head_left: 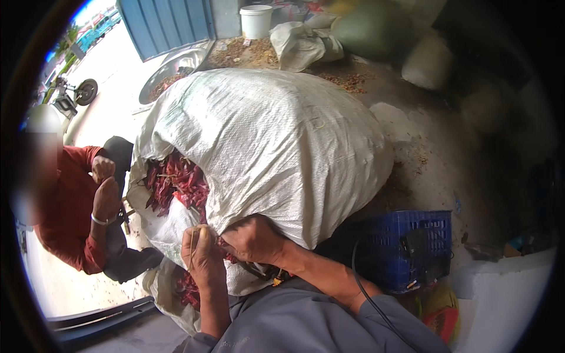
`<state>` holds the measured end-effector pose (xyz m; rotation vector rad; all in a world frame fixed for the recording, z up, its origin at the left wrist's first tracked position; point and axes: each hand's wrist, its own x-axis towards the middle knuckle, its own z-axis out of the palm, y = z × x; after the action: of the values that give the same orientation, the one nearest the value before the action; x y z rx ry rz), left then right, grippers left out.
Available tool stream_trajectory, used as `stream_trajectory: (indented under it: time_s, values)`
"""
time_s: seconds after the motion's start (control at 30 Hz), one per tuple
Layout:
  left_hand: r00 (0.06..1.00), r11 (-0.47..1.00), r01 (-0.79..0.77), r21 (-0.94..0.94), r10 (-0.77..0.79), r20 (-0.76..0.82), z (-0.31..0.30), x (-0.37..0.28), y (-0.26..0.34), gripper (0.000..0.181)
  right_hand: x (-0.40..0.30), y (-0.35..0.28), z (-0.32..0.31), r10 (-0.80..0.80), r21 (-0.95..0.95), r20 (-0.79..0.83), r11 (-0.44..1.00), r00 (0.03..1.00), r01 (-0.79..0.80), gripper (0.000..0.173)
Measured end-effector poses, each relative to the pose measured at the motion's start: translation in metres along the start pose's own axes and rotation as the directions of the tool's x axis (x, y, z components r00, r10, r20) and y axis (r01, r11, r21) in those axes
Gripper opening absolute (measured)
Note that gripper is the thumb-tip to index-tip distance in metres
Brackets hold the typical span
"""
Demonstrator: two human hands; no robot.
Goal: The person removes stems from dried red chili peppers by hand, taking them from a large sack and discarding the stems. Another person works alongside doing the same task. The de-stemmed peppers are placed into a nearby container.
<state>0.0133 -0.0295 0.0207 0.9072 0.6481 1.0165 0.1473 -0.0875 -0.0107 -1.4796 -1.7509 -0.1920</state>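
Note:
A large white woven plastic sack [273, 128] lies before me, its mouth towards the left and near side. Dried red chili peppers [178, 178] show inside the opening. My left hand [201, 249] is closed at the sack's edge, with a thin straw-like strand or stalk between thumb and fingers. Just right of it, my right hand [254, 240] grips the sack's rim from the near side, its fingertips partly hidden. More red peppers show below the hands and in a second pale sack [170, 287] at the lower left.
A person in a red shirt [77, 176] sits at the left. A blue plastic crate [415, 247] stands at the right, with a black cable [359, 278] across my right arm. Behind are a metal basin [154, 84], a white bucket [256, 22] and other sacks [300, 46]. Debris litters the floor.

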Motion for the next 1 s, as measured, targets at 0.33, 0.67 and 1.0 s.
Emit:
stream_trajectory:
  time_s: [0.33,0.67,1.0]
  values:
    - [0.947,0.951,-0.307,-0.030,0.302,-0.112,-0.040,0.053,0.048,0.007,-0.011,-0.012,-0.030,0.215,0.265,0.031,0.940,0.976,-0.215,0.037]
    - [0.677,0.802,-0.374,0.465,-0.106,0.728,-0.001,-0.045,-0.017,0.022,-0.004,-0.018,-0.083,0.586,0.517,0.168,0.632,0.792,-0.578,0.046]
    - [0.931,0.672,-0.342,0.656,0.147,0.334,0.014,0.047,-0.023,0.069,-0.013,-0.040,-0.076,0.737,0.680,0.069,0.458,0.672,-0.573,0.015]
